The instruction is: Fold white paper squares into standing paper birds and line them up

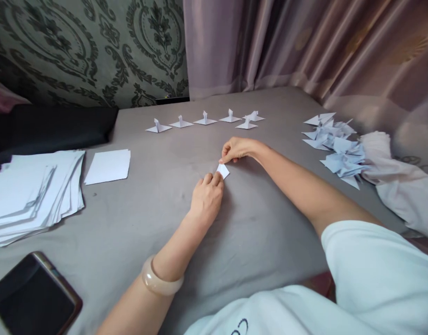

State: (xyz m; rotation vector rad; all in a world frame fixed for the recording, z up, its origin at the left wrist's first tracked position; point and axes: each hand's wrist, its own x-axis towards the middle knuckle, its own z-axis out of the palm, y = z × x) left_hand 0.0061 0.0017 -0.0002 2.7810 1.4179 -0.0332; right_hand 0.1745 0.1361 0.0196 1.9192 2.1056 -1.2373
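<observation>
A small piece of folded white paper [223, 171] lies on the grey cloth between my two hands. My left hand [207, 195] rests over its near left side, fingers curled and pressing it down. From the far side, the thumb and fingers of my right hand [235, 150] pinch its top corner. Part of the paper is hidden under my left fingers. Beyond my hands stands a row of several folded paper figures [205, 119] with flat pointed wings and an upright middle.
At left are a stack of white sheets [22, 195], a smaller pile of square paper [108, 166], a dark phone [34, 298] and a black item [56, 128]. More folded paper figures [334, 139] heap up at right beside a pale cloth [402, 181]. Curtains hang behind.
</observation>
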